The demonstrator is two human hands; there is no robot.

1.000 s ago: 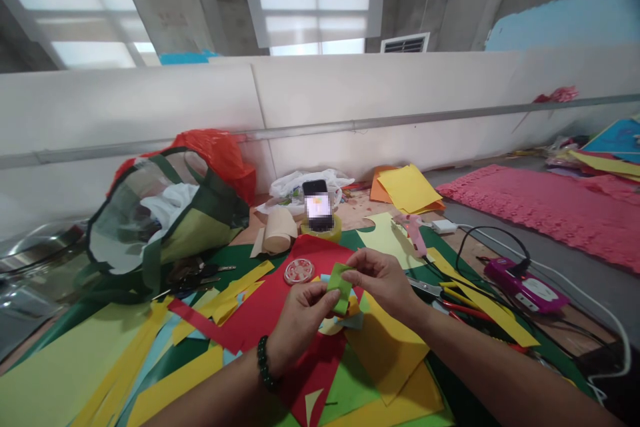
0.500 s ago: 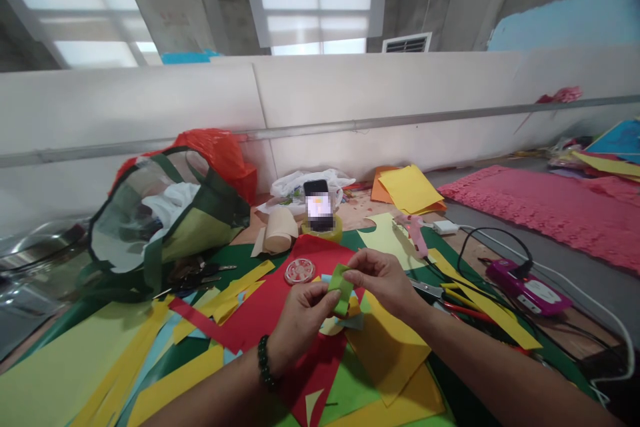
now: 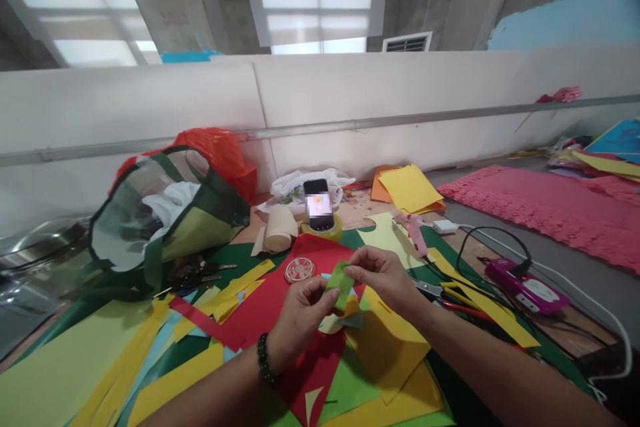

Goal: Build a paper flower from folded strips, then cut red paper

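Observation:
A small green felt piece [image 3: 340,285] is pinched between both of my hands, above the red sheet [image 3: 260,300]. My left hand [image 3: 305,310], with a dark bead bracelet [image 3: 265,358] on its wrist, grips the lower left edge of the piece. At the upper right corner, the thumb and fingers of my right hand [image 3: 377,273] are closed on it. Small yellow and pale blue scraps [image 3: 353,319] lie just below. A round clear disc with a red pattern [image 3: 300,270] rests on the red sheet beyond my left hand.
A phone [image 3: 319,207] stands on a yellow tape roll [image 3: 320,231]. To the right are a pink glue gun [image 3: 416,235], scissors [image 3: 429,289] and a purple power strip [image 3: 527,287] with cables. Yellow strips [image 3: 117,373] lie left, near a green bag [image 3: 200,220].
The green piece has turned slightly in my fingers and shows more of its flat face. My right hand has risen a little; both hands keep hold of the piece.

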